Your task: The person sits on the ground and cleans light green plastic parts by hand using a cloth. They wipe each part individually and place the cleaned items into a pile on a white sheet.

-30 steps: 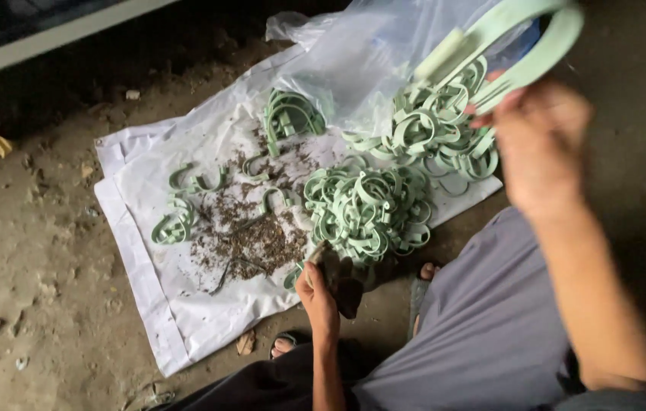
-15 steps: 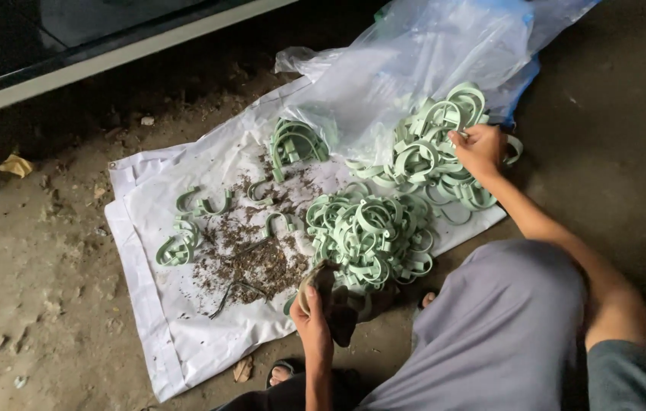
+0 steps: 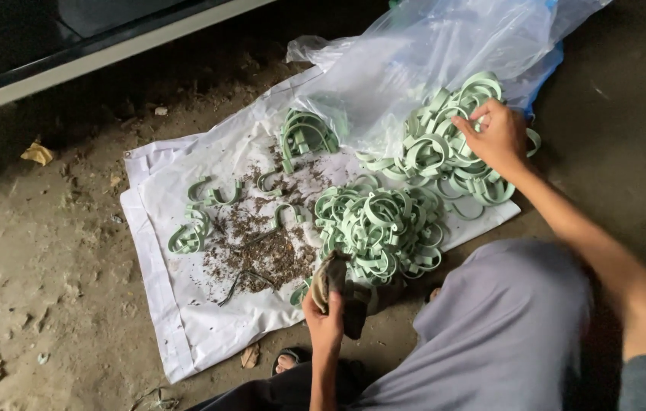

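Broadly, a dusty grey concrete floor (image 3: pixel 41 251) is seen from above, and a white woven plastic sheet (image 3: pixel 178 304) is spread flat on it, with a crumpled clear plastic bag (image 3: pixel 414 53) lying over the sheet's far corner. Two heaps of pale green plastic ring clips are piled on the sheet: the far heap (image 3: pixel 433 148) is set at the mouth of the bag, and the near heap (image 3: pixel 380 228) lies just beside it, closer to the person's grey-clad knee (image 3: pixel 498 327). A patch of dark brown crumbled debris (image 3: pixel 262 251) is scattered over the middle of the sheet, with a few loose green clips (image 3: pixel 190 236) dotted around it. The right hand (image 3: pixel 498 137) is stretched out over the far heap, its fingers curled and touching the topmost clips; whether a clip is actually gripped cannot be told. The left hand (image 3: pixel 327 320) is closed around a small brownish cloth (image 3: pixel 338 285), held at the near edge of the near heap, touching it
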